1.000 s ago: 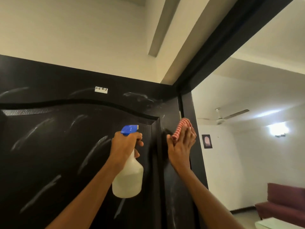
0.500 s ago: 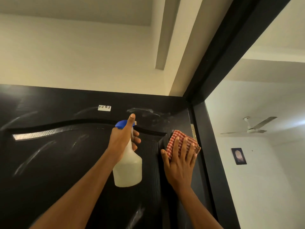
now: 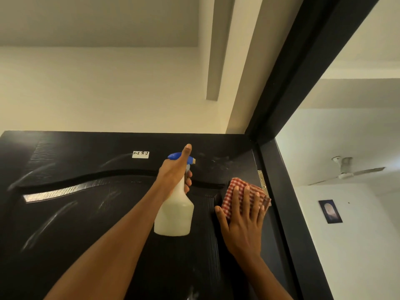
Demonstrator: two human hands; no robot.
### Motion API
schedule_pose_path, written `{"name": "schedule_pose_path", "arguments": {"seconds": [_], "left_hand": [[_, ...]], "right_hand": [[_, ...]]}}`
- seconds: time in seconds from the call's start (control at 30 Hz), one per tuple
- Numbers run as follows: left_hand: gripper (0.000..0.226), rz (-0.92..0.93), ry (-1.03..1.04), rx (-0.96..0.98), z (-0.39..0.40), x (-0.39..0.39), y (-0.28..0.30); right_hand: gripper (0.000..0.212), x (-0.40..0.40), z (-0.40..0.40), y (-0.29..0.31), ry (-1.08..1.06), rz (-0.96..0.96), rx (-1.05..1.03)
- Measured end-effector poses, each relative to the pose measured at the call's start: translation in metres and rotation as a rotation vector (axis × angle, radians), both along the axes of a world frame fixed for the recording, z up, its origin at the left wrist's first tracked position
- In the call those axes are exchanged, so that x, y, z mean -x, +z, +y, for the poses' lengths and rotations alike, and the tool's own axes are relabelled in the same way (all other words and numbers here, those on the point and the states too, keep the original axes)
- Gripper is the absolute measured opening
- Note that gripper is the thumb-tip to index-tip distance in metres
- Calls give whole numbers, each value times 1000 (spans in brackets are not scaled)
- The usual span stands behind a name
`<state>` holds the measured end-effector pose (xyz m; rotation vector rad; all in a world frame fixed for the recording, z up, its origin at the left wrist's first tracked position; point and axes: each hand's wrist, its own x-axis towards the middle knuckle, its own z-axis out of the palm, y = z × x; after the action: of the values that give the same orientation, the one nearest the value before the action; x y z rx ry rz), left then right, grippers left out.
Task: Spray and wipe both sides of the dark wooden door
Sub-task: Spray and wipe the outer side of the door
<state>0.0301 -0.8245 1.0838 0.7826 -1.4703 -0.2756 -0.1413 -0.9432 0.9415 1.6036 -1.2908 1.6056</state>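
While the dark wooden door (image 3: 91, 224) fills the lower left of the view, streaked with pale smears, the right hand (image 3: 243, 224) presses a red checked cloth (image 3: 232, 192) flat against it with straight fingers, beside the hinge (image 3: 263, 180). The left hand (image 3: 176, 172) grips a white spray bottle (image 3: 174, 215) at its blue head, near a small white label (image 3: 140, 154).

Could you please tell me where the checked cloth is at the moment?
The checked cloth lies flat under the right hand, against the door near its upper right corner, beside the hinge.
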Motion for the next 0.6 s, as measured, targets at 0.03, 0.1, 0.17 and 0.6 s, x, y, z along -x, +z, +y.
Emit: {"name": "schedule_pose_path", "arguments": {"seconds": [0.03,0.1,0.17,0.6], "left_hand": [[70,4,9,18,0,1,3],[68,1,17,69,-1,2,8],[70,-45,37,91,0,3,14],[72,45,108,48,1,-25,18]], "right_hand": [[89,-1,2,2,8,5,-12],[90,-1,5,4,33,8,-36],[90,-2,7,6,47,9,-66],[89,-16,23,73,93,25,-21]]}}
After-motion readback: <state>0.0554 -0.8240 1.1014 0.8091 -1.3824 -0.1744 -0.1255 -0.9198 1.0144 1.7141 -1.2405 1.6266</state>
